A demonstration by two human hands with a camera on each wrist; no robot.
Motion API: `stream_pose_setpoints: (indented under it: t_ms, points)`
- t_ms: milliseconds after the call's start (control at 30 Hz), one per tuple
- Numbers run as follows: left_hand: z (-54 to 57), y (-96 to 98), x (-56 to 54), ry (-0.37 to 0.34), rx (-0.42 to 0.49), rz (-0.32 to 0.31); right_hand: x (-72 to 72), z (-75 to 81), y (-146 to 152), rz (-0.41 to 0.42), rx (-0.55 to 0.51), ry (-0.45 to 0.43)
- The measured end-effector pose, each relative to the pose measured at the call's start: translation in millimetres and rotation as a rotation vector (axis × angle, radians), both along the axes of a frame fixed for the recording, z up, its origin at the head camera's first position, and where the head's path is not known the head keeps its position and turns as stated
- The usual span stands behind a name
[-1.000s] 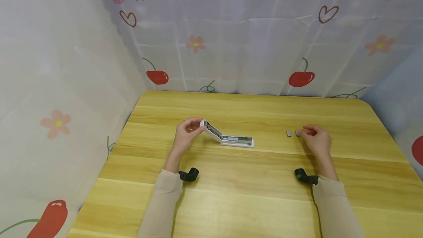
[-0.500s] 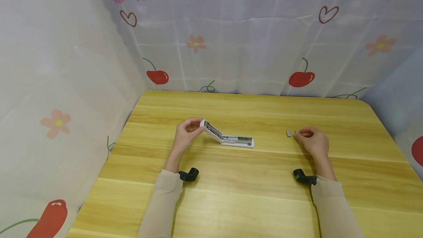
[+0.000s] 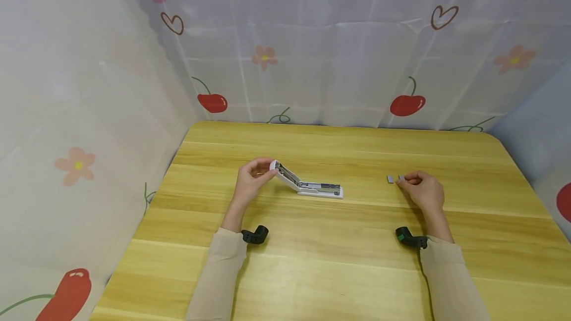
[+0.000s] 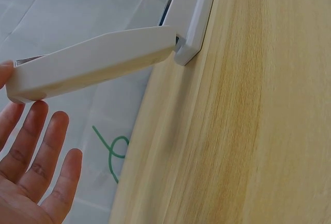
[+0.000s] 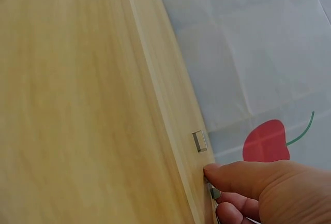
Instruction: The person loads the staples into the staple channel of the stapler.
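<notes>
A white stapler (image 3: 317,191) lies unfolded on the table, its base flat and its top arm tilted up to the left. My left hand (image 3: 252,179) pinches the end of that raised top arm (image 4: 98,61) between thumb and fingers; the other fingers spread below it in the left wrist view. Over on the right, my right hand (image 3: 421,189) has thumb and fingertips at a small grey strip of staples (image 5: 215,193), pinching it close to the tabletop. A second strip of staples (image 3: 390,179) lies just left of those fingertips, also seen beyond the thumb in the right wrist view.
The wooden table (image 3: 312,261) ends at the back against a hanging curtain (image 3: 321,73) printed with cherries and flowers. Black wrist mounts (image 3: 256,236) sit at both sleeve cuffs. Between the stapler and the staple strips runs a stretch of bare wood.
My right hand has shifted slightly left, and its fingertips have come around the nearer strip of staples. The left hand and the stapler have stayed in place.
</notes>
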State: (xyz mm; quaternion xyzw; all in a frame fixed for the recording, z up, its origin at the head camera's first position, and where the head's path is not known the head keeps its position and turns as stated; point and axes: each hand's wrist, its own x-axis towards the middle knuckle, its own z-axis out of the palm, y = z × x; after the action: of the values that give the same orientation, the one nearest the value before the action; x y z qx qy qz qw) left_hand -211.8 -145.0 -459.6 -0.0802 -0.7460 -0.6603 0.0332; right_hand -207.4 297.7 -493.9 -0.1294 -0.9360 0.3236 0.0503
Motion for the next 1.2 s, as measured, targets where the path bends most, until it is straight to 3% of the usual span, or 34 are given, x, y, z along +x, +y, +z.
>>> stream_pose_setpoints:
  t_ms: [467, 767, 1200]
  points:
    - [1.6, 0.6, 0.6, 0.002, -0.013, 0.018, 0.2, 1.0, -2.2, -0.012, 0.023, 0.052]
    - [2.7, 1.7, 0.3, 0.005, -0.016, 0.018, -0.5, 0.7, -2.6, -0.111, -0.072, 0.046]
    - [1.5, 1.5, 0.5, 0.005, -0.013, 0.021, -2.3, -2.1, -2.6, -0.15, -0.092, 0.142]
